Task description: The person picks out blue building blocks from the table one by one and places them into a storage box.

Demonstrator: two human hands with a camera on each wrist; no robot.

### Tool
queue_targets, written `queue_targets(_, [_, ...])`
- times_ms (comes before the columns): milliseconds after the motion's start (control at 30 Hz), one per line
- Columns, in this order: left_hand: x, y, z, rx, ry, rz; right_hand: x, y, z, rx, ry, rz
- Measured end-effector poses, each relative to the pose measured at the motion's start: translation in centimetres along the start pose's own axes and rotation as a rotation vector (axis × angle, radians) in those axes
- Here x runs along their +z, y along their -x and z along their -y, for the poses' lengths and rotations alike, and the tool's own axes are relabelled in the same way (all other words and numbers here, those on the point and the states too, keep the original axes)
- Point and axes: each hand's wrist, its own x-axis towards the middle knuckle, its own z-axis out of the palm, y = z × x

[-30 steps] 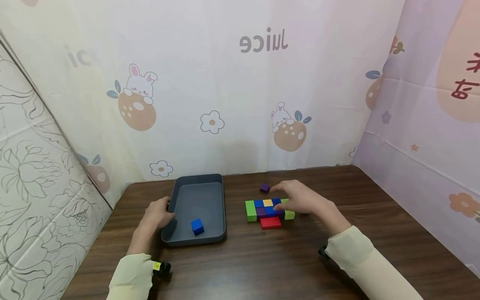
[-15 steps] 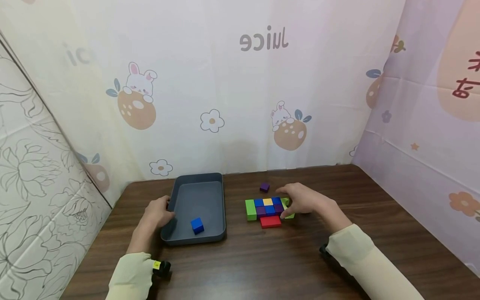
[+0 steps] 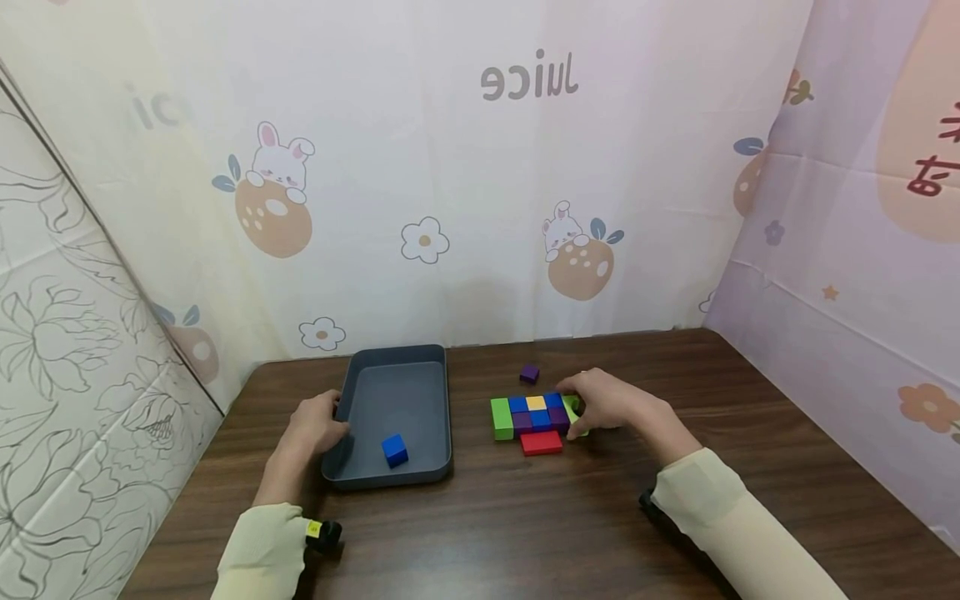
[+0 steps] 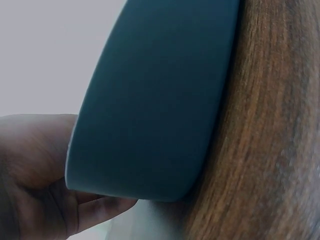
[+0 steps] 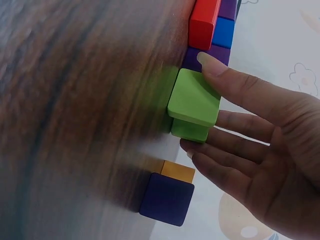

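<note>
My left hand [image 3: 315, 423] grips the left wall of a dark grey tray [image 3: 448, 417], thumb at the inner side. In the left wrist view the tray's outer wall [image 4: 150, 100] fills the middle, with fingers behind it. A blue cube [image 3: 394, 451] lies inside the tray. My right hand [image 3: 606, 398] is at the right end of a row of coloured blocks, thumb on the near side and fingers on the far side of a green block [image 5: 195, 95]. Blue, purple and yellow blocks [image 3: 536, 403] fill the row between this block and another green block [image 3: 502, 418].
A red block [image 3: 542, 443] lies against the row's near side. Behind the row sits a small purple block [image 3: 529, 373]. In the right wrist view a dark purple block [image 5: 167, 199] and an orange block [image 5: 179, 171] stand beside the fingers. Printed curtains rise behind the wooden table [image 3: 480, 533].
My right hand has drawn back rightward from over the row, and its thumb and fingers have come round the right-hand green block. The left hand and tray have stayed in place.
</note>
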Motion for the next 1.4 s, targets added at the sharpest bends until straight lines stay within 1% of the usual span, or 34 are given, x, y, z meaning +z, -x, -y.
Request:
queue_targets(267, [0.0, 0.1, 0.0, -0.011, 0.002, 0.003, -0.1, 0.2, -0.1, 0.022, 0.043, 0.014])
queue_targets(733, [0.0, 0.2, -0.1, 0.007, 0.005, -0.007, -0.7, 2.2, -1.3, 0.097, 0.023, 0.027])
queue_targets(1000, [-0.1, 0.3, -0.2, 0.002, 0.009, -0.01, -1.0, 2.7, -2.0, 0.065, 0.047, 0.027])
queue_targets(1100, [-0.2, 0.4, -0.3, 0.008, 0.006, -0.014, -1.1, 2.6, -1.9, 0.031, 0.039, 0.005])
queue_targets(1300, [-0.1, 0.3, -0.2, 0.02, 0.006, -0.02, -1.4, 2.2, -0.9, -0.029, -0.042, -0.047])
queue_targets(1400, [-0.1, 0.4, -0.3, 0.019, 0.007, -0.018, -1.4, 1.7, -0.5, -0.031, -0.058, -0.054])
